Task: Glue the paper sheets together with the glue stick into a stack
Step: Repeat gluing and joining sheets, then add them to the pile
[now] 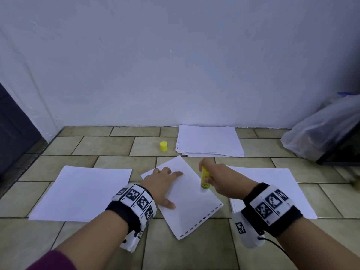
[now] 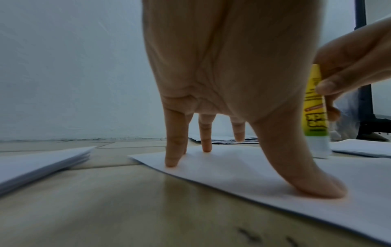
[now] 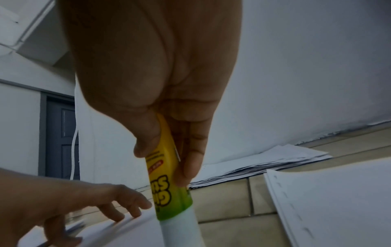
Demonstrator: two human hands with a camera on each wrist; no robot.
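Head view shows the right hand [image 1: 218, 178] with fingers curled around the yellow glue stick [image 1: 204, 179], holding it nearly upright with its white tip down on the middle sheet [image 1: 187, 207]. From the left wrist view the tip appears to touch the paper, so I judge glue is being spread right now. The left hand [image 1: 162, 185] lies on the same sheet, fingers [image 2: 172, 150] straight and spread, thumb and fingertips pressing it flat to the tiled floor [image 1: 87, 248]. The yellow cap [image 1: 163, 146] stands off the stick, further back beside a loose pile of sheets [image 1: 209, 141] at the wall. A pile [image 1: 81, 191] lies to the left, another [image 1: 272, 184] to the right. Which pile is already glued cannot be told; several sheets seem left to do.
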